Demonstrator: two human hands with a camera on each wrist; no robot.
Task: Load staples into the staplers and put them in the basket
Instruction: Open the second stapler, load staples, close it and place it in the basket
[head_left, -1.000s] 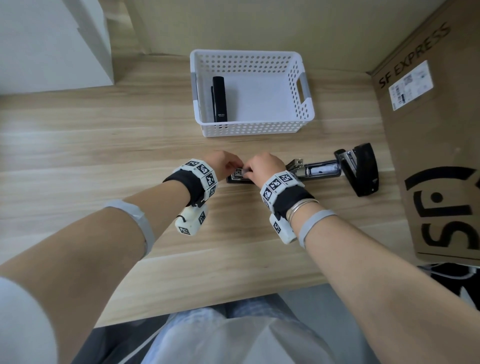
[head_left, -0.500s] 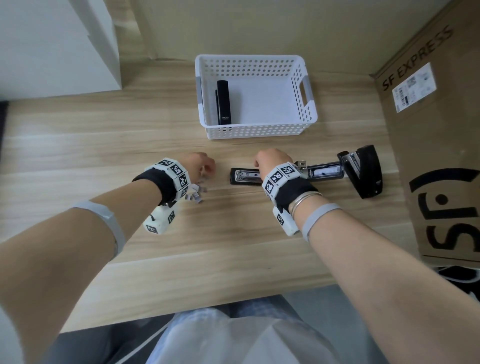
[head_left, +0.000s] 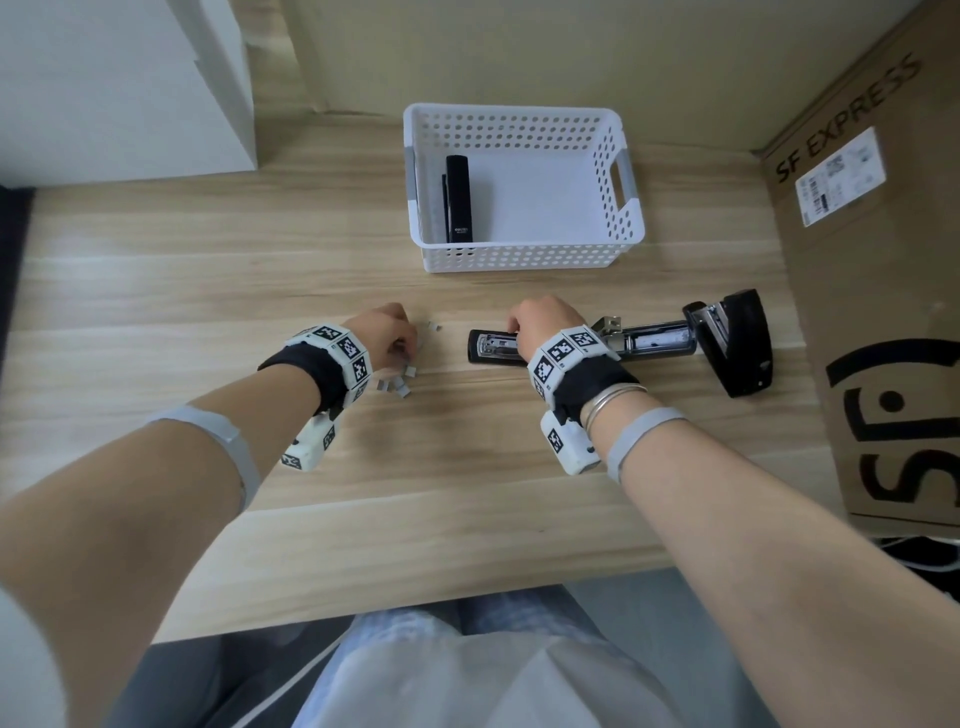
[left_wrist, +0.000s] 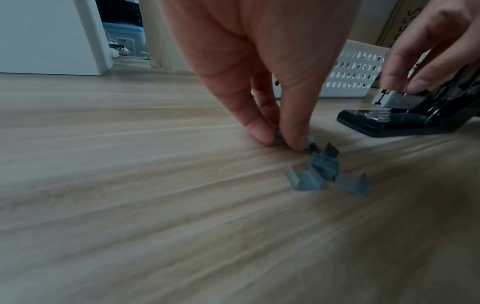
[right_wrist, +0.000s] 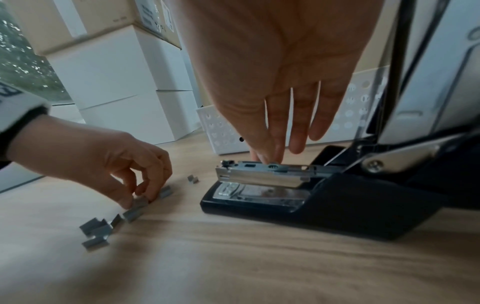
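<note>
An open black stapler (head_left: 649, 345) lies across the table with its lid (head_left: 737, 343) swung back to the right. My right hand (head_left: 540, 322) reaches down with nearly straight fingers, and its fingertips (right_wrist: 267, 157) rest on top of the metal magazine (right_wrist: 259, 173) at the stapler's left end. To the left, loose staple clips (head_left: 397, 384) lie scattered on the wood. My left hand (head_left: 387, 338) pinches one staple clip (right_wrist: 140, 201) between thumb and finger right on the table surface. A white basket (head_left: 519, 257) stands behind, with a closed black stapler (head_left: 458, 200) lying at its left side.
A large brown cardboard box (head_left: 883, 312) walls off the right side of the table. White boxes (head_left: 119, 88) stand at the back left. One stray staple clip (head_left: 434, 326) lies between my hands. The table's front edge runs just beyond my lap.
My left hand has left the stapler's front end and moved left to the loose staple clips, where it now pinches one. The right hand stays on the magazine.
</note>
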